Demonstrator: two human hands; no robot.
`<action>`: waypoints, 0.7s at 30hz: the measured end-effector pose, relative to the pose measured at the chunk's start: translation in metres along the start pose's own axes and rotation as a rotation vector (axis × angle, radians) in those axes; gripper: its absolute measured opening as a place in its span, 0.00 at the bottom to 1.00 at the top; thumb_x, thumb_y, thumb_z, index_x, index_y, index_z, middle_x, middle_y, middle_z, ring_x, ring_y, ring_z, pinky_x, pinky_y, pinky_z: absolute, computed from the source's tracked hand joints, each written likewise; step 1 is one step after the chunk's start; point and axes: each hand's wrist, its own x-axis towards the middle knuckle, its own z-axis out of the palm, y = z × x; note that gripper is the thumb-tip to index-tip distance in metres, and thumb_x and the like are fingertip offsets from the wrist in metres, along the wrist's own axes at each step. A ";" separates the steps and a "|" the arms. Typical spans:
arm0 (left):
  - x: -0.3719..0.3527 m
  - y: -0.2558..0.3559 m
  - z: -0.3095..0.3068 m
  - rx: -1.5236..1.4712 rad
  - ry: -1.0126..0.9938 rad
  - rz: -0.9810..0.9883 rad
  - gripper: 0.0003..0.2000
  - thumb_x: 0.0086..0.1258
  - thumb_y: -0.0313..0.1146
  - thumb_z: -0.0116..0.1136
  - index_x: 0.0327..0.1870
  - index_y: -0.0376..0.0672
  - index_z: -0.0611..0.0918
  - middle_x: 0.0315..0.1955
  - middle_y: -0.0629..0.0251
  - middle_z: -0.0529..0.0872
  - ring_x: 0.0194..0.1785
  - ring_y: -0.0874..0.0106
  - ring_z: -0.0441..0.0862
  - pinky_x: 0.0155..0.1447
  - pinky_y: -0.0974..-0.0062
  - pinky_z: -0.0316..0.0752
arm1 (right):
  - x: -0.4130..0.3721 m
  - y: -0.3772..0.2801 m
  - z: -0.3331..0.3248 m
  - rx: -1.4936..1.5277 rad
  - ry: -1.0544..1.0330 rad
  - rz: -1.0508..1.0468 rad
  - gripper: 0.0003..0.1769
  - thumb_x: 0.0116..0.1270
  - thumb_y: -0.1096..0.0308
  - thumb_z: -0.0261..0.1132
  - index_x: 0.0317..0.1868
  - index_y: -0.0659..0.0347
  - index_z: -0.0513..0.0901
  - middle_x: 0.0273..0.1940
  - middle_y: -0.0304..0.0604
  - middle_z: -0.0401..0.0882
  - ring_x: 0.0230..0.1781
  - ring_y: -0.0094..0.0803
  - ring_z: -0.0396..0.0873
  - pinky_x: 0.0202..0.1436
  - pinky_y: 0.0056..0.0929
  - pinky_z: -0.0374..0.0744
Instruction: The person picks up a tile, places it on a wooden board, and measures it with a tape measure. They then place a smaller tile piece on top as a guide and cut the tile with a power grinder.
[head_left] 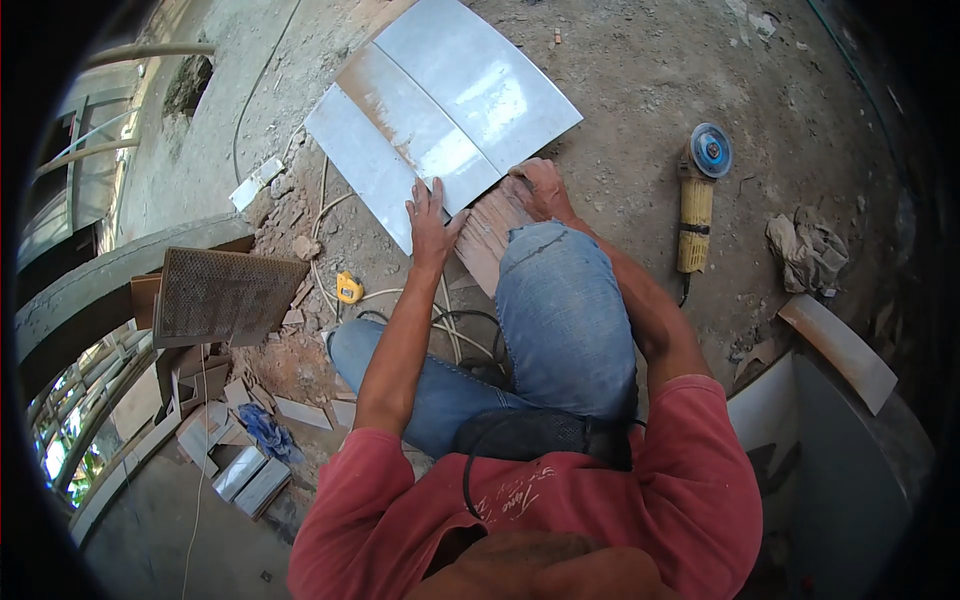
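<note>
My left hand [432, 232] lies with its fingers stretched over the near edge of a glossy light-grey tile [365, 165]. A straight line runs between this tile and a second grey piece [480, 90] beside it; brown dust streaks the surface near that line. My right hand [545, 188] is closed at the near corner of the second piece, its fingers curled; what they hold is hidden. Between my hands, a rough pinkish-brown board [490, 228] extends from the tile edge toward my raised knee.
A yellow angle grinder [697, 205] with a blue disc lies on the dirt floor at right. A yellow tape measure [349, 288] sits at left near loose cables [325, 205]. Tile offcuts [250, 475], a blue cloth [266, 432], a leaning tile [225, 295] and a crumpled bag [805, 250] lie around.
</note>
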 end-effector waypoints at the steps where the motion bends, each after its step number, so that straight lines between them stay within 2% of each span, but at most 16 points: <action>1: 0.000 0.000 0.000 0.004 -0.008 0.006 0.39 0.57 0.45 0.65 0.67 0.36 0.62 0.67 0.35 0.55 0.70 0.42 0.53 0.69 0.46 0.47 | 0.000 0.001 -0.001 0.011 -0.004 -0.003 0.08 0.54 0.72 0.67 0.36 0.59 0.80 0.34 0.45 0.76 0.40 0.44 0.72 0.45 0.40 0.70; 12: 0.002 0.002 -0.001 0.011 -0.043 -0.044 0.40 0.55 0.44 0.67 0.67 0.37 0.63 0.67 0.36 0.54 0.71 0.44 0.52 0.71 0.50 0.46 | 0.000 0.008 -0.007 0.048 -0.041 0.025 0.10 0.55 0.73 0.66 0.39 0.59 0.79 0.38 0.46 0.76 0.41 0.45 0.73 0.47 0.40 0.71; 14: 0.003 0.003 -0.001 0.010 -0.051 -0.048 0.40 0.55 0.44 0.67 0.67 0.37 0.63 0.67 0.37 0.54 0.71 0.44 0.52 0.71 0.51 0.46 | -0.002 0.009 -0.019 0.171 0.013 0.076 0.11 0.56 0.73 0.65 0.41 0.60 0.79 0.39 0.47 0.77 0.43 0.44 0.74 0.48 0.39 0.71; 16: 0.002 0.004 -0.004 -0.019 -0.055 -0.065 0.40 0.55 0.43 0.67 0.67 0.37 0.62 0.68 0.37 0.53 0.71 0.45 0.51 0.72 0.51 0.45 | -0.004 0.010 -0.053 0.062 0.115 0.093 0.11 0.57 0.72 0.65 0.42 0.60 0.79 0.41 0.47 0.78 0.45 0.43 0.75 0.50 0.38 0.71; 18: 0.001 0.003 -0.004 -0.030 -0.052 -0.071 0.40 0.55 0.43 0.66 0.68 0.37 0.62 0.68 0.37 0.53 0.72 0.46 0.50 0.72 0.51 0.44 | -0.019 0.031 -0.099 -0.251 0.270 0.124 0.15 0.58 0.70 0.65 0.47 0.59 0.78 0.47 0.45 0.76 0.50 0.43 0.73 0.55 0.40 0.68; 20: 0.002 0.004 -0.006 -0.033 -0.053 -0.074 0.40 0.56 0.44 0.66 0.68 0.37 0.61 0.67 0.36 0.54 0.72 0.47 0.50 0.72 0.51 0.43 | -0.038 0.041 -0.153 -0.627 0.344 0.330 0.31 0.56 0.65 0.68 0.60 0.57 0.69 0.58 0.48 0.68 0.61 0.46 0.64 0.62 0.48 0.61; 21: 0.001 0.004 -0.005 -0.026 -0.036 -0.081 0.40 0.56 0.44 0.66 0.68 0.37 0.61 0.67 0.36 0.54 0.72 0.47 0.50 0.72 0.51 0.43 | -0.048 0.046 -0.173 -0.794 0.371 0.449 0.39 0.54 0.62 0.70 0.65 0.57 0.62 0.60 0.51 0.65 0.64 0.47 0.61 0.62 0.49 0.61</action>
